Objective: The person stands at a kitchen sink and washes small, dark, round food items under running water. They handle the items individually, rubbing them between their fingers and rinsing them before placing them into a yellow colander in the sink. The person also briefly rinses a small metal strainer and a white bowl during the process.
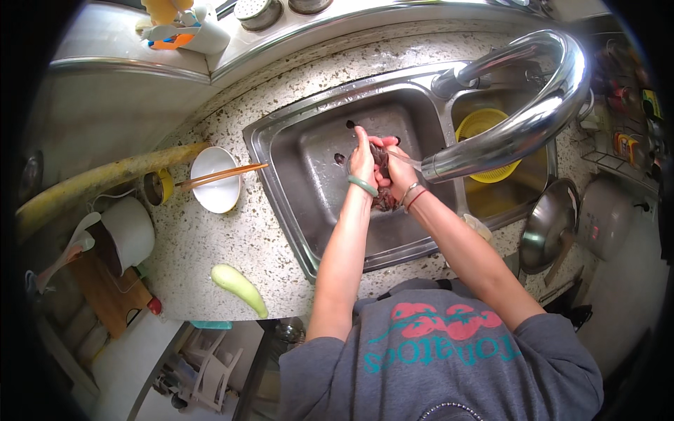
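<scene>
Over the left basin of the steel sink [302, 151], my left hand [361, 165] and my right hand [401, 172] are close together, cupped around dark reddish-brown soft pieces [380, 156]. They resemble wood ear mushroom, but the kind is not certain. The spout of the chrome faucet [505, 151] reaches in from the right, and a thin stream of water runs onto my hands. Below my palms, more reddish-brown pieces [385, 201] lie on the basin floor, partly hidden by my wrists. Small dark pieces [340, 159] are scattered nearby.
A yellow plastic colander [484, 125] sits in the right basin. On the counter to the left are a white bowl [216, 189] with wooden chopsticks [225, 175] across it and a pale green gourd [240, 289]. A metal wok lid [549, 226] stands at the right.
</scene>
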Demonstrator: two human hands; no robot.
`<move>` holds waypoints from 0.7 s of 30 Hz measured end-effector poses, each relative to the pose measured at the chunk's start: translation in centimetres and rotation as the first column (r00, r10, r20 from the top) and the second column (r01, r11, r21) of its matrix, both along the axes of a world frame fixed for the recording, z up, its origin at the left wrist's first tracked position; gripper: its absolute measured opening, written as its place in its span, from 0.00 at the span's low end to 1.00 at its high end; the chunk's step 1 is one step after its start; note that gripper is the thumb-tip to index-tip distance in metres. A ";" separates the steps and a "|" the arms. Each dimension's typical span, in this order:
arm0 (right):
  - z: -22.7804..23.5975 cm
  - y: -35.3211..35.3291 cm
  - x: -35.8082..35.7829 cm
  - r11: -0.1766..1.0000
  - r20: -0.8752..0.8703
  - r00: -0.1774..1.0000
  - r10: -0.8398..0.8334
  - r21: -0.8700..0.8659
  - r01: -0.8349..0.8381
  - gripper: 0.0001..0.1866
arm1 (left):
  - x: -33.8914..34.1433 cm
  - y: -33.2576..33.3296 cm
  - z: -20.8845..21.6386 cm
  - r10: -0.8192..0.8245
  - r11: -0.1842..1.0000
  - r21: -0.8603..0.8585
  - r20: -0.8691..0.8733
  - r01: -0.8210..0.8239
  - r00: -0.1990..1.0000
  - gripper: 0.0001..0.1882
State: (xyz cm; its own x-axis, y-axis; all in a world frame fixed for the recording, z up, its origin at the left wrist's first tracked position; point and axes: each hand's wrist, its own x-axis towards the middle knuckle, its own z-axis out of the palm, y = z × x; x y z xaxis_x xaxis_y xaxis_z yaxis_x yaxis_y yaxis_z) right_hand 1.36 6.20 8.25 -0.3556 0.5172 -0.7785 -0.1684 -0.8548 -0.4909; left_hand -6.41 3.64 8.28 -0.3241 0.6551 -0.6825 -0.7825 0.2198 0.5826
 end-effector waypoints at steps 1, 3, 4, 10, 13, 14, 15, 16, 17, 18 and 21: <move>0.5 0.7 -0.2 0.994 -0.055 0.998 -0.018 -0.110 0.012 0.15 | -0.1 -0.1 0.2 0.028 0.999 0.025 0.086 -0.031 0.996 0.30; 0.0 1.4 0.1 0.965 -0.179 0.980 -0.083 -0.261 0.034 0.14 | 1.0 -0.8 0.3 0.010 0.996 0.090 -0.158 0.004 0.987 0.27; -1.2 1.7 0.4 0.953 -0.253 0.958 -0.134 -0.299 0.054 0.15 | 1.9 -0.9 1.1 0.057 0.990 0.138 -0.316 -0.013 0.947 0.26; -1.2 2.8 -1.0 0.950 -0.400 0.908 -0.129 -0.313 -0.003 0.15 | 2.5 -1.1 0.8 0.104 0.993 0.118 -0.805 -0.015 0.583 0.16; 0.0 2.4 -0.6 0.939 -0.613 0.779 -0.133 -0.329 -0.098 0.10 | 0.8 -1.2 0.5 0.236 0.961 0.214 -0.320 -0.173 0.917 0.30; 0.5 2.3 -0.3 0.941 -0.591 0.790 -0.162 -0.333 -0.056 0.09 | 0.6 -1.2 0.7 0.268 0.945 0.207 -0.041 -0.254 0.963 0.35; 0.9 2.3 0.0 0.942 -0.569 0.800 -0.192 -0.335 -0.012 0.08 | 0.7 -1.2 0.6 0.285 0.930 0.221 0.073 -0.294 0.956 0.35; 0.5 2.2 0.5 0.957 -0.553 0.814 -0.177 -0.291 0.010 0.08 | 1.0 -1.2 0.6 0.293 0.915 0.229 0.186 -0.332 0.938 0.35; 0.1 2.1 1.2 0.969 -0.536 0.828 -0.164 -0.246 0.032 0.09 | 1.3 -1.3 0.6 0.296 0.900 0.232 0.297 -0.369 0.908 0.36; -0.3 2.0 1.8 0.978 -0.518 0.842 -0.152 -0.200 0.053 0.10 | 1.8 -1.3 0.3 0.299 0.873 0.267 0.369 -0.408 0.880 0.32; 1.7 1.2 2.6 0.996 -0.241 0.969 0.059 0.080 -0.040 0.18 | 4.0 -0.8 0.2 0.369 0.918 0.179 -0.058 -0.354 0.928 0.24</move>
